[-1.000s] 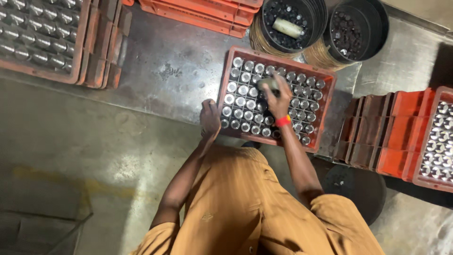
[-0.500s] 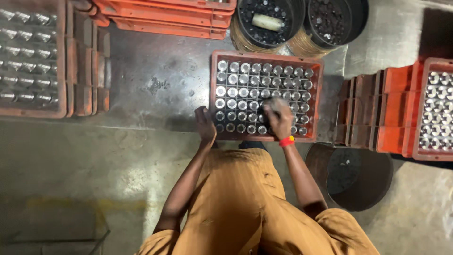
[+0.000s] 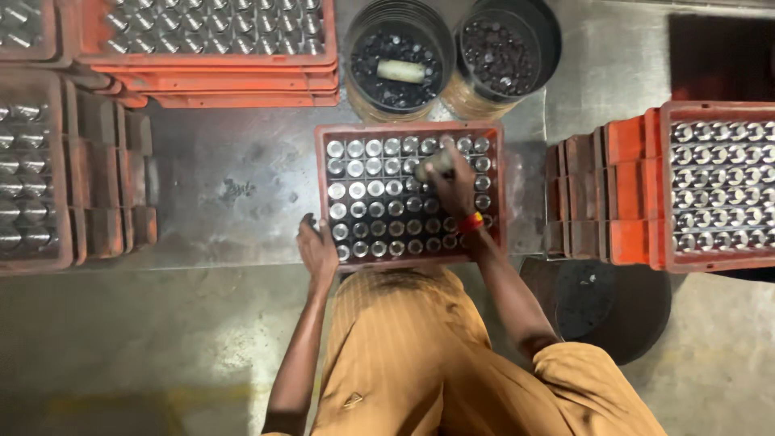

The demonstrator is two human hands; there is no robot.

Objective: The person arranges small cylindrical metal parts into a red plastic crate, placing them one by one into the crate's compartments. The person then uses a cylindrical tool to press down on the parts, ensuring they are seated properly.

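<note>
In the middle of the frame an orange crate [image 3: 494, 194] is sitting on a metal table [image 3: 234, 173], filled with rows of upright metal cylinders [image 3: 355, 169]. The right hand [image 3: 454, 184] is reaching over the upper right part of the crate, its fingers closing around one pale cylinder [image 3: 430, 165] and pinching it near the top rows. The left hand [image 3: 316, 246] is resting at the crate's lower left corner, fingers curled against the rim; whether it is gripping the rim cannot be told. Two round black tubs [image 3: 400, 60] holding dark small parts are standing just above the crate, and more orange crates [image 3: 718, 186] of cylinders are lying at the right, left and top edges.
</note>
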